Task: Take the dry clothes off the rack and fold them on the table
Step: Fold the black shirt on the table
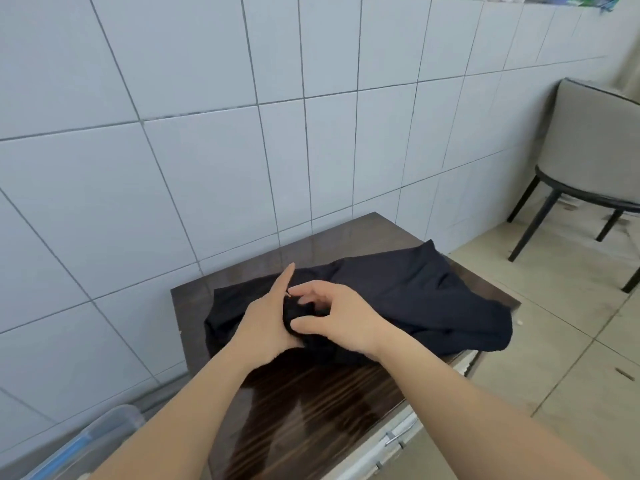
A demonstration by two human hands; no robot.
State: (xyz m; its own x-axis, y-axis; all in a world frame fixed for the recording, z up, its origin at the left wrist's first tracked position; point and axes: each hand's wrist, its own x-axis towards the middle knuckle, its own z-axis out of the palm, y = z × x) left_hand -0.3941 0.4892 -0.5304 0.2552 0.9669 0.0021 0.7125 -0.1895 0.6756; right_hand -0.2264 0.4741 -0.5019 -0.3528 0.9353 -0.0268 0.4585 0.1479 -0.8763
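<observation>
A dark navy garment [408,292] lies spread and rumpled across the far half of the dark wooden table [311,403]. My left hand [268,320] lies on the garment's left part with straight fingers pointing away from me. My right hand [332,317] is just beside it, its thumb and curled fingers pinching a bunched fold of the cloth in the middle. The rack is not in view.
A white tiled wall [207,133] runs right behind the table. A grey padded chair [595,161] with black legs stands at the right on the tiled floor. A clear plastic bin [86,445] with a blue edge sits low at the left.
</observation>
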